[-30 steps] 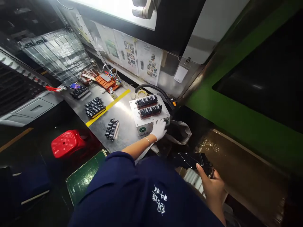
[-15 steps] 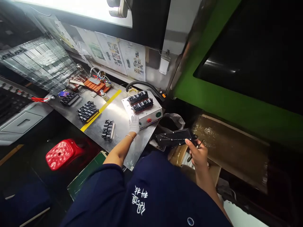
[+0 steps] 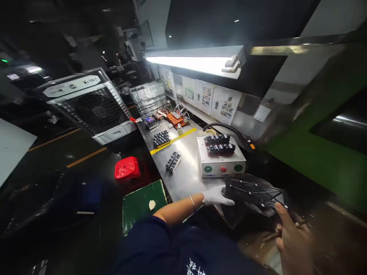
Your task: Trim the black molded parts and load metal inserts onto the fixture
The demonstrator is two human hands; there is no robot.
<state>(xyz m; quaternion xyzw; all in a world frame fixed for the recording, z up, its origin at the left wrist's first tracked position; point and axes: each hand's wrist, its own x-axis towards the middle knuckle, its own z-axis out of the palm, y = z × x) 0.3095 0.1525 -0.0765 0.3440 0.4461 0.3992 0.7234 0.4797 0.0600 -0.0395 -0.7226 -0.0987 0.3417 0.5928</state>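
Note:
My left hand (image 3: pixel 216 195), in a white glove, is at the left end of a long black plastic panel (image 3: pixel 252 193). Its thumb is stretched out below the panel's edge and its other fingers are partly hidden behind that end; whether they grip is unclear. My bare right hand (image 3: pixel 294 233) grips the panel's right end, thumb on top. A thin tool (image 3: pixel 271 236) also sits in that hand, blurred. Small bright pins dot the panel's face. Just beyond it stands a white control box (image 3: pixel 222 169) bearing two black ribbed parts (image 3: pixel 220 149).
Groups of black parts (image 3: pixel 161 139) stand on the metal table (image 3: pixel 187 179), crossed by yellow tape (image 3: pixel 172 142). Farther back lies an orange fixture (image 3: pixel 175 119). A red stool (image 3: pixel 126 167) and a green board (image 3: pixel 143 206) are left of the table. A dark hose (image 3: pixel 229 130) curves behind the box.
My left hand has left the control box's front and moved to the panel's left end. The panel is now nearer the box's front. The view has swung up and left, showing a fan unit.

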